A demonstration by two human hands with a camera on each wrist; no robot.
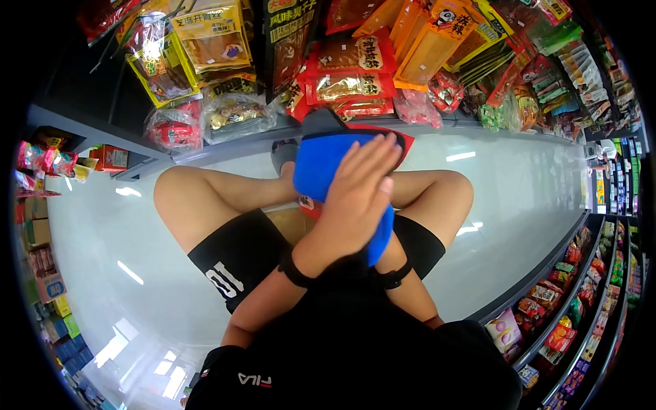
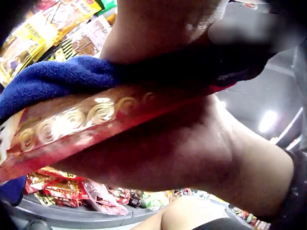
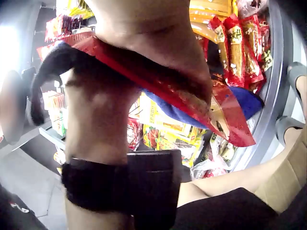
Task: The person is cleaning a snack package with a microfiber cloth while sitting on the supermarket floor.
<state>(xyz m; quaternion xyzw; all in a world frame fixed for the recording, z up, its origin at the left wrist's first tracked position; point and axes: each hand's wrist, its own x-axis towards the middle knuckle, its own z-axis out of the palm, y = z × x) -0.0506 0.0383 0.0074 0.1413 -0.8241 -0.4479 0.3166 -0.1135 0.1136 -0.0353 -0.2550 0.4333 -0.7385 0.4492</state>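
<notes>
My left hand [image 1: 359,191] lies across the top of a blue terry cloth [image 1: 318,167], its fingers straight and pressed together. The cloth has dark trim and drapes over a flat red snack packet [image 2: 72,122] with gold swirl print. In the left wrist view, my right hand [image 2: 168,158] stretches beneath the packet and supports it from below. The packet is sandwiched between the two hands and hangs over the lap. From the head view, most of the right hand is hidden under the cloth and the left hand.
Ahead stands a shelf edge [image 1: 478,130] piled with snack packets [image 1: 352,85]. Crossed legs in black shorts [image 1: 239,253] rest on the pale tiled floor [image 1: 130,239]. Tan cardboard [image 3: 283,184] shows between the legs. Curved snack racks [image 1: 560,301] line the right, boxes [image 1: 51,287] the left.
</notes>
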